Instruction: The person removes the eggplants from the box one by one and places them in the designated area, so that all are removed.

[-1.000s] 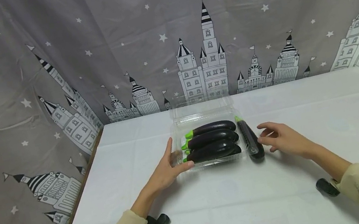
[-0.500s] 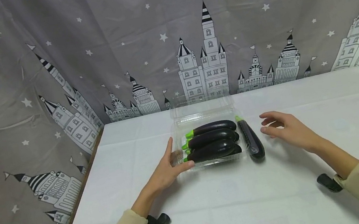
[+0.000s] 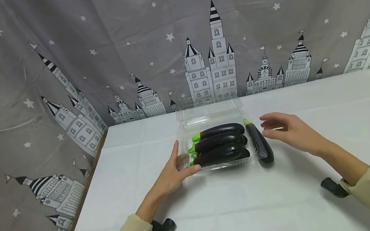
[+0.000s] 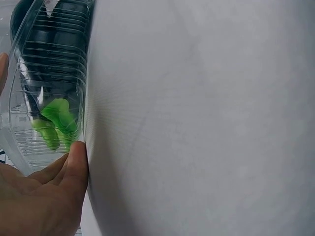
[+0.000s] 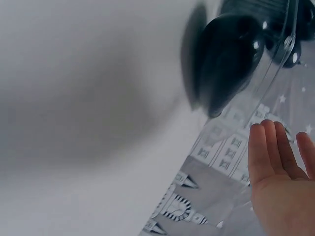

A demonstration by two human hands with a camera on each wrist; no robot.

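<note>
Several dark purple eggplants (image 3: 220,141) with bright green stem ends lie crosswise in a clear plastic clamshell box (image 3: 228,164) in the head view. Its lid (image 3: 208,110) stands open at the back. Another eggplant (image 3: 265,151) lies lengthwise on the table, along the outside of the box's right wall. My left hand (image 3: 169,179) rests against the box's left end, fingers straight and thumb at the front corner; its fingertips touch the ribbed wall (image 4: 51,73) in the left wrist view. My right hand (image 3: 293,132) hovers just right of the loose eggplant, fingers loosely bent, holding nothing.
A white cloth (image 3: 225,215) covers the table. Behind it hangs a grey curtain (image 3: 140,28) printed with castles and stars. The table's brown left edge (image 3: 84,195) shows beside the curtain. Black wrist devices (image 3: 164,228) sit at both cuffs.
My right hand draws off rightward from the loose eggplant, then comes back left, a little higher than at first. The left hand, the box and the eggplants stay put.
</note>
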